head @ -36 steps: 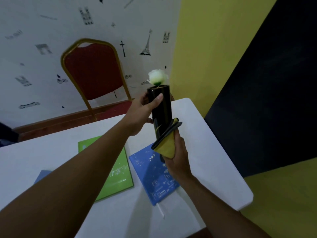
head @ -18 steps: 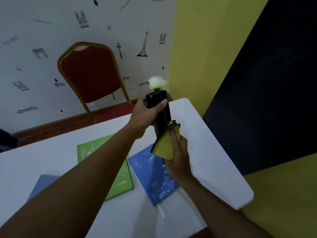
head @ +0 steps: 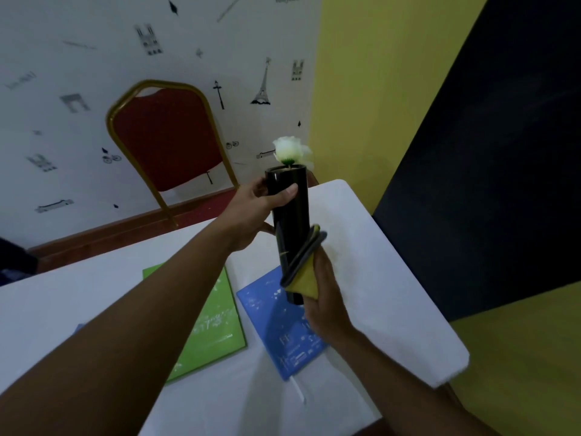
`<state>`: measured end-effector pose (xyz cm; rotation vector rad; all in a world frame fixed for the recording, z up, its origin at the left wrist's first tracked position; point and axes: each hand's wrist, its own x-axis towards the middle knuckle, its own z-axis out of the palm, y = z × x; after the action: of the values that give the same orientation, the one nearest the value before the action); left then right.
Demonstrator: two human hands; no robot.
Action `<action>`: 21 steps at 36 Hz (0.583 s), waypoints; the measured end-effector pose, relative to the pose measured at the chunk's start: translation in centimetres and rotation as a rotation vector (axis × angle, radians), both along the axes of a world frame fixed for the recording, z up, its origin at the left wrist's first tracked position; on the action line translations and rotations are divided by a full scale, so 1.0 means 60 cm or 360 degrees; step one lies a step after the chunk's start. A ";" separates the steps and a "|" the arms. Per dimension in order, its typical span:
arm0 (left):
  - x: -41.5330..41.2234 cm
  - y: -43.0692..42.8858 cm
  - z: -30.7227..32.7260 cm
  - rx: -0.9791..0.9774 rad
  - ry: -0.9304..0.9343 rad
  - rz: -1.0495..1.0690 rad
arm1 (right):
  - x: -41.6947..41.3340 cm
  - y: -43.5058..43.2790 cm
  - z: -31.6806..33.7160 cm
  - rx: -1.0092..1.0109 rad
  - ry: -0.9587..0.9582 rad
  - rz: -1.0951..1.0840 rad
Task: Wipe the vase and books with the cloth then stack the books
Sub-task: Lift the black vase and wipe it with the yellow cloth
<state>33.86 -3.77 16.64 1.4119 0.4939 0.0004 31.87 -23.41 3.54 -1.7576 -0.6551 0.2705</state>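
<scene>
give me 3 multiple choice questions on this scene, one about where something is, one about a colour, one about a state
1. Where is the cloth?
A. flat on the table
B. pressed against the lower vase by the right hand
C. draped on the chair

2. What colour is the book lying left of the blue book?
A. green
B. red
C. white

3. What state is the vase in?
A. lying on its side
B. standing on the table, untouched
C. held up off the table, roughly upright

Answers:
1 B: the right hand holds the cloth to the lower part of the vase.
2 A: the green book lies beside the blue book.
3 C: the left hand grips the vase near its top, above the table.
</scene>
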 end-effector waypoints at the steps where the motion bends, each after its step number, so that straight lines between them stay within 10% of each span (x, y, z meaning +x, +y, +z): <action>1: 0.000 0.002 -0.001 0.0005 -0.0008 0.0009 | -0.010 -0.007 -0.011 -0.0006 0.0024 0.0021; 21: 0.012 -0.013 0.007 -0.0046 -0.0159 0.0087 | 0.045 0.009 0.016 -0.0117 -0.0272 -0.0194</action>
<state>34.58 -4.56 17.05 1.3625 0.4478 0.1070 34.57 -22.85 4.53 -1.8975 -0.6636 0.0609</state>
